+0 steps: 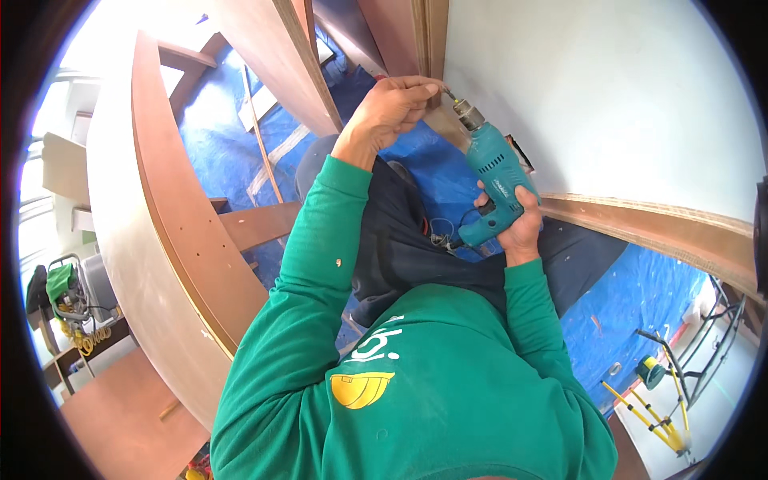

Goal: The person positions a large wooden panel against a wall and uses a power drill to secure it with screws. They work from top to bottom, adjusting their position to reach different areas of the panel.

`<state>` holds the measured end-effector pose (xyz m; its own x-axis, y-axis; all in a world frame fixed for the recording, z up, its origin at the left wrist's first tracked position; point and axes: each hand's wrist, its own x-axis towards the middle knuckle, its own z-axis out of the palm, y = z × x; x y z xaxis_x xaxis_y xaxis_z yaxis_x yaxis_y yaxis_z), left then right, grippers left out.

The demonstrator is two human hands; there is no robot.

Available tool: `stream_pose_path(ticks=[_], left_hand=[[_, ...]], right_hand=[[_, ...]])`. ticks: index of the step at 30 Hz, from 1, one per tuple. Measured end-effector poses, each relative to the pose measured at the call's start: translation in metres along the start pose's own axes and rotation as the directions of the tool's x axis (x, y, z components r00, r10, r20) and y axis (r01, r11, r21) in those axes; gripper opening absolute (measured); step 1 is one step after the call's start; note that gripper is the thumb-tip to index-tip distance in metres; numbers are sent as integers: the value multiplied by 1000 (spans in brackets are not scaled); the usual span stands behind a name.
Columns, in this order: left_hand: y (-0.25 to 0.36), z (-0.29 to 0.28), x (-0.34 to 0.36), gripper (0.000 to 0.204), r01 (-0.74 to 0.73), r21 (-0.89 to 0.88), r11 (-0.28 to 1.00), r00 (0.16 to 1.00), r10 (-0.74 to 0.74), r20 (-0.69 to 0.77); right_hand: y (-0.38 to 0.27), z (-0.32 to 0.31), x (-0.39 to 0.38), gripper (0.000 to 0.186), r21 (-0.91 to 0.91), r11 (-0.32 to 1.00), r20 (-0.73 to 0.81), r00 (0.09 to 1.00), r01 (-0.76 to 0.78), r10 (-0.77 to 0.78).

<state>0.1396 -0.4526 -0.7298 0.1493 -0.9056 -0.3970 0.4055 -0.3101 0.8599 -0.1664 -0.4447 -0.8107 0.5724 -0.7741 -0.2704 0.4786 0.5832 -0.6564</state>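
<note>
My right hand (516, 224) grips the handle of a teal electric drill (490, 180), whose chuck points up and to the left at the edge of a brown wooden panel (640, 228). My left hand (396, 104) is raised, fingers pinched at the tip of the drill bit (448, 94), holding something small against the wood; I cannot tell what. Both arms are in green sleeves.
A long brown board (180, 224) curves along my left. More brown boards (272, 48) lean above. A blue tarp (632, 296) covers the floor. A white wall (608, 96) fills the upper right. A yellow tripod (652, 408) stands lower right, a green machine (64, 292) at far left.
</note>
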Motion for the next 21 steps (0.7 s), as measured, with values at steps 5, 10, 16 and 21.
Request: stream_pose_path(ticks=[5,10,16,21], left_hand=[[1,-2,-4,28,-31,63,998,999,32,-13],[0,3,3,29,-58,165,985,998,55,20],[7,13,1,24,24,189,982,994,-2,-113],[-9,20,13,20,-64,170,983,986,89,-140]], right_hand=[[7,-4,2,74,31,999,13,1000,-14,14],[15,-11,-2,66,131,989,-48,996,-72,79],[23,-26,14,58,226,966,-24,990,-128,137],[10,-18,-3,50,167,983,13,997,-77,75]])
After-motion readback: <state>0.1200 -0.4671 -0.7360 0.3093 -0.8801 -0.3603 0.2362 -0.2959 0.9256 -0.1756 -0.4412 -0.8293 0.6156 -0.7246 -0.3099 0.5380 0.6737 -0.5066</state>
